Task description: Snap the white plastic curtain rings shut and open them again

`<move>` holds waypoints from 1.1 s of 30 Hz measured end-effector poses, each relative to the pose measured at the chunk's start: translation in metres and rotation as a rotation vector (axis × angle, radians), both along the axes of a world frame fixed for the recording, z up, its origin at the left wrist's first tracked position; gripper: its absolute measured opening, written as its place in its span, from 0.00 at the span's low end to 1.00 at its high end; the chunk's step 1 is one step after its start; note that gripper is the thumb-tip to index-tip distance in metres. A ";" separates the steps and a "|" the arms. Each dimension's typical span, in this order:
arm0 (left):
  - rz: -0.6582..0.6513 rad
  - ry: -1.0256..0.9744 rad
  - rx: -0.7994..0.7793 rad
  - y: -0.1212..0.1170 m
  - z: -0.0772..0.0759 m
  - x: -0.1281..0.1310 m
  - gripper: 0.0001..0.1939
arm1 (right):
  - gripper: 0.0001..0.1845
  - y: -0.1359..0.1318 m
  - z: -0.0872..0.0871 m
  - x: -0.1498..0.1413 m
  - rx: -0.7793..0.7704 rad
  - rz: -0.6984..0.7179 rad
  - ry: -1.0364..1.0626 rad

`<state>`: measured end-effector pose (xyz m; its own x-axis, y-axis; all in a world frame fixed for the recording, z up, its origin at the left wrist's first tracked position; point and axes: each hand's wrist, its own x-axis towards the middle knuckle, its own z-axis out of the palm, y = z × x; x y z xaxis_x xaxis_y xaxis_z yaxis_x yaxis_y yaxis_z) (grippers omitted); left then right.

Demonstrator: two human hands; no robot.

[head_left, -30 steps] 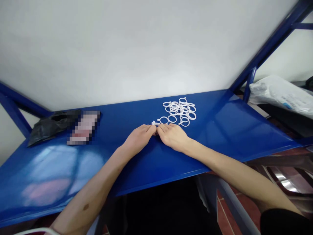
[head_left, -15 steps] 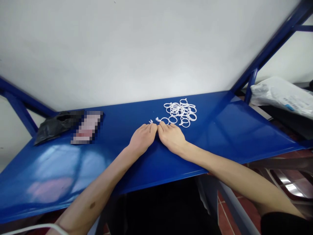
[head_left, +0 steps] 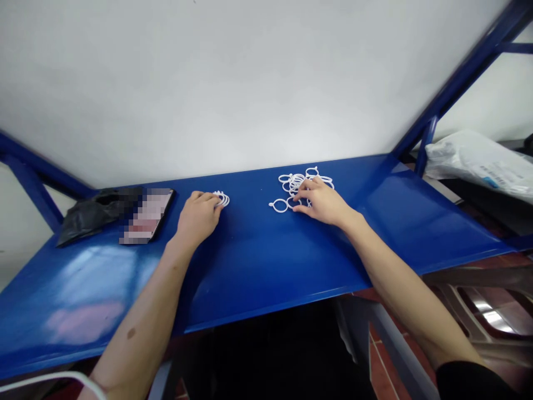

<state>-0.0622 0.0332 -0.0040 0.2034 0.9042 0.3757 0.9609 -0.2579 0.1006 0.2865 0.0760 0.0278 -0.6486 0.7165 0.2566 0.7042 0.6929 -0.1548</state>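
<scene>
My left hand (head_left: 200, 216) is closed round a small stack of white curtain rings (head_left: 225, 199), their little eyelets lined up along the top. My right hand (head_left: 322, 201) reaches over a loose pile of the same rings (head_left: 296, 182) with its fingers spread. Its thumb and fingertips are at one ring (head_left: 291, 203) near the front of the pile; a firm grip on it does not show. Just left of that lies a single ring (head_left: 280, 206) with its eyelet pointing left. Part of the pile is hidden beneath my right hand.
On the left of the blue table (head_left: 250, 278) lie a phone (head_left: 147, 216) with a blurred-out screen and a crumpled black bag (head_left: 91, 216). A clear plastic package (head_left: 483, 166) sits beyond the blue frame at right. A white wall (head_left: 250, 83) rises behind.
My hands were together at the middle front of the pile. They have parted: the left has moved left with rings in it, and the right has moved right over the pile and opened.
</scene>
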 end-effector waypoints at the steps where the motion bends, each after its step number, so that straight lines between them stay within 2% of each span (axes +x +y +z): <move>1: 0.022 0.014 0.013 -0.001 0.001 -0.001 0.14 | 0.09 0.001 -0.002 0.000 -0.032 0.023 -0.021; 4: 0.122 0.036 0.074 -0.005 0.008 0.004 0.15 | 0.04 -0.001 -0.006 -0.006 -0.095 0.061 -0.040; 7: 0.137 0.006 0.094 -0.011 0.015 0.015 0.16 | 0.07 -0.004 -0.006 -0.013 -0.104 0.098 0.056; 9: 0.061 -0.042 0.079 -0.013 0.016 0.026 0.15 | 0.09 -0.005 -0.006 -0.015 -0.082 0.120 0.136; 11: -0.067 -0.097 0.043 -0.015 0.015 0.038 0.13 | 0.10 -0.004 -0.008 -0.017 -0.061 0.148 0.177; 14: -0.242 -0.155 -0.017 -0.020 0.012 0.054 0.13 | 0.10 -0.001 -0.015 -0.022 -0.085 0.203 0.150; 16: -0.299 -0.172 -0.038 -0.023 0.009 0.061 0.13 | 0.09 0.000 -0.018 -0.026 -0.102 0.219 0.090; 18: -0.319 -0.179 -0.060 -0.025 0.006 0.066 0.12 | 0.09 -0.002 -0.018 -0.030 -0.087 0.208 0.026; 21: -0.277 -0.190 -0.098 -0.027 0.003 0.069 0.13 | 0.09 -0.011 -0.015 -0.036 -0.037 0.210 -0.044; 23: -0.247 -0.197 -0.117 -0.026 0.001 0.070 0.19 | 0.09 -0.020 -0.013 -0.040 -0.031 0.255 -0.057; 25: -0.279 -0.185 -0.150 -0.025 0.001 0.069 0.23 | 0.09 -0.029 -0.012 -0.046 -0.061 0.312 -0.039; 29: -0.382 -0.139 -0.200 -0.020 0.001 0.065 0.16 | 0.07 -0.041 -0.012 -0.055 -0.116 0.381 -0.005; 33: -0.388 -0.160 -0.146 -0.018 -0.001 0.063 0.14 | 0.07 -0.044 -0.016 -0.061 -0.027 0.388 -0.067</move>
